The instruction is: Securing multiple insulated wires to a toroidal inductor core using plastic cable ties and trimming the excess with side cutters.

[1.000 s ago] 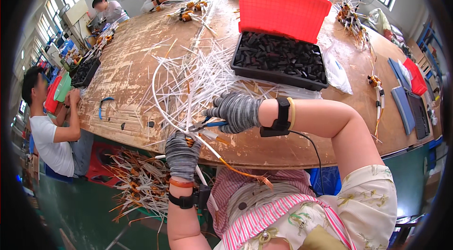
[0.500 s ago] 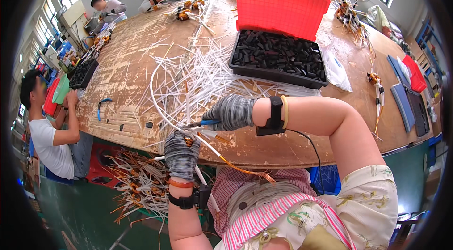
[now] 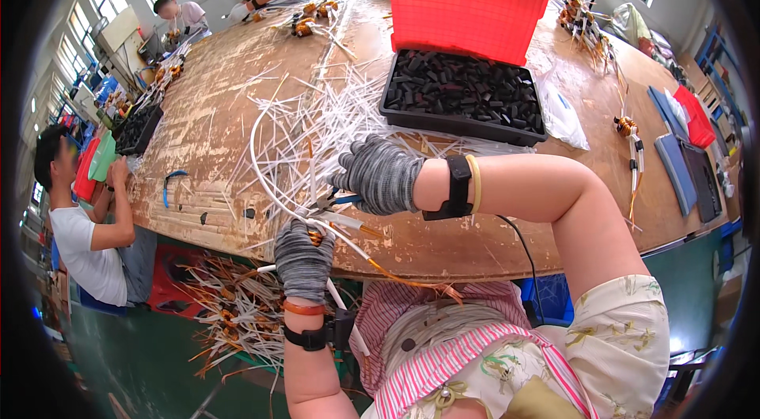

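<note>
My left hand (image 3: 304, 265), in a grey striped glove, is closed around a copper-wound coil (image 3: 316, 236), most of it hidden by the fingers. White-sleeved leads run out of the coil; one long white lead (image 3: 255, 142) arcs up over the table, and another ends in bare copper strands (image 3: 450, 292) near my apron. In my gloved right hand (image 3: 381, 175) is a pair of blue-handled pliers (image 3: 343, 200). Their metal jaws point at the leads just above my left hand; whether they touch a lead I cannot tell.
Cut white sleeves (image 3: 317, 114) lie scattered over the wooden table (image 3: 214, 142). A black tray (image 3: 459, 124) of small black pieces stands before a red bin (image 3: 463, 11). Finished-looking coils (image 3: 229, 300) fill a container at lower left. A co-worker (image 3: 91, 229) sits at the left.
My right hand has shifted slightly up and left, its fingers looser on the pliers, whose jaws show more plainly. My left hand stays nearly in place with the coil.
</note>
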A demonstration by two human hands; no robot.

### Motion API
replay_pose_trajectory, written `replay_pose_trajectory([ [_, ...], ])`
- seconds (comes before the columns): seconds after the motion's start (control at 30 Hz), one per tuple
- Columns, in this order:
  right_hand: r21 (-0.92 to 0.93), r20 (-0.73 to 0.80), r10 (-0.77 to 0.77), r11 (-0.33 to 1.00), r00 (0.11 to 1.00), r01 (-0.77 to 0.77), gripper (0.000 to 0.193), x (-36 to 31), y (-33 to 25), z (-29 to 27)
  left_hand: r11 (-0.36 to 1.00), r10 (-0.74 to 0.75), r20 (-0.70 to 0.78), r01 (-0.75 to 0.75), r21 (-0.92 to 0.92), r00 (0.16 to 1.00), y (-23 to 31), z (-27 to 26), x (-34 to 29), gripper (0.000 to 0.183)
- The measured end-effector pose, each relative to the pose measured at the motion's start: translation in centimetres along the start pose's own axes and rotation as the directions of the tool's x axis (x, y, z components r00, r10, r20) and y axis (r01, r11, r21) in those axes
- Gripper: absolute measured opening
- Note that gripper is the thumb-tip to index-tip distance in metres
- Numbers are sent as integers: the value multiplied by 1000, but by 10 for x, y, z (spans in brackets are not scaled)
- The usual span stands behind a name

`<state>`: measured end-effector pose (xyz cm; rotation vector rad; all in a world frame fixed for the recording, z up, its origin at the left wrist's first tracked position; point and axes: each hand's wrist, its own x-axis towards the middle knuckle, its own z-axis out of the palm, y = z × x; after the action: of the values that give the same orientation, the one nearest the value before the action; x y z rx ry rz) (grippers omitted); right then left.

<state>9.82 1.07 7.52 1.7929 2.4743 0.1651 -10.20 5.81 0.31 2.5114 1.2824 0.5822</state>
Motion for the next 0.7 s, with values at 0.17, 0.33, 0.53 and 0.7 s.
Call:
replay_pose_trajectory([
  [0.17,-46,31,20,999,999,-19,32,14,-3,-5,998,28,0,-28,56,1000,10,2,2,32],
  [0.33,60,221,9,998,975,-23,12,15,-1,-7,995,28,27,-31,98,999,12,4,4,32],
  [0.53,215,256,223,935,941,-281,29,-4,25,19,996,-69,44,67,58,997,7,-1,1,49],
  [0.7,118,140,331,930,933,-347,39,-46,40,76,997,-45,41,47,-59,998,9,1,3,36],
])
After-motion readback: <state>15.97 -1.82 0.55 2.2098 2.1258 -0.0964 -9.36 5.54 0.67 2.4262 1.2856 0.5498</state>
